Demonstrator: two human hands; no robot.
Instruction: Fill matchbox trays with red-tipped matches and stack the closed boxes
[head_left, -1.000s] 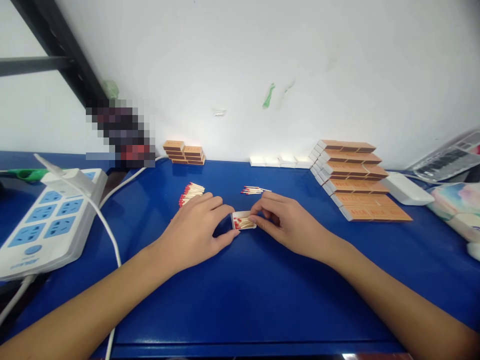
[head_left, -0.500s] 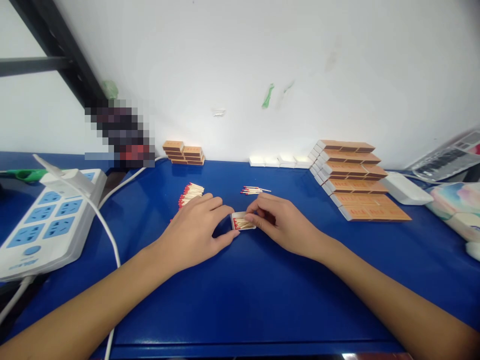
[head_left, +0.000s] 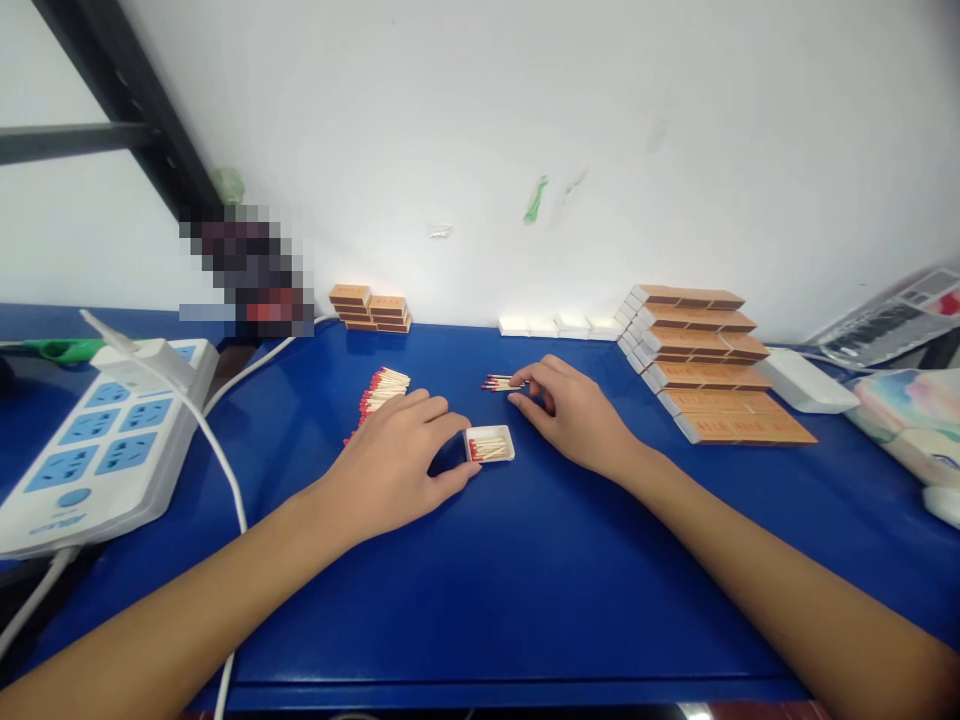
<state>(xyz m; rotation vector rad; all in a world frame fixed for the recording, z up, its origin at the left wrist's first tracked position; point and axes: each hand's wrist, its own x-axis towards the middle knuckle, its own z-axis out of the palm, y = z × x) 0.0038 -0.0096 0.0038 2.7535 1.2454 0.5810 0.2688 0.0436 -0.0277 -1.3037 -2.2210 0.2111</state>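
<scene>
A white matchbox tray (head_left: 506,443) lies on the blue table, partly filled with red-tipped matches (head_left: 489,448). My left hand (head_left: 397,460) holds the tray's left end between thumb and index finger. Behind that hand, a larger fanned pile of matches (head_left: 386,385) is partly hidden by its fingers. Farther back, my right hand (head_left: 566,410) is at the plain ends of a small match pile (head_left: 496,383). Its thumb and index finger are a little apart, and no match shows lifted between them.
Orange matchboxes (head_left: 720,375) rise in a stepped stack at right, with a smaller stack (head_left: 375,308) back left. White trays (head_left: 559,326) line the wall (head_left: 450,130). A power strip (head_left: 112,440) and its white cable (head_left: 229,480) lie at left. A white block (head_left: 810,380) sits far right.
My right hand has left the tray and moved back to the small match pile, its fingers parting slightly. The tray's contents now show fully. My left hand stays at the tray.
</scene>
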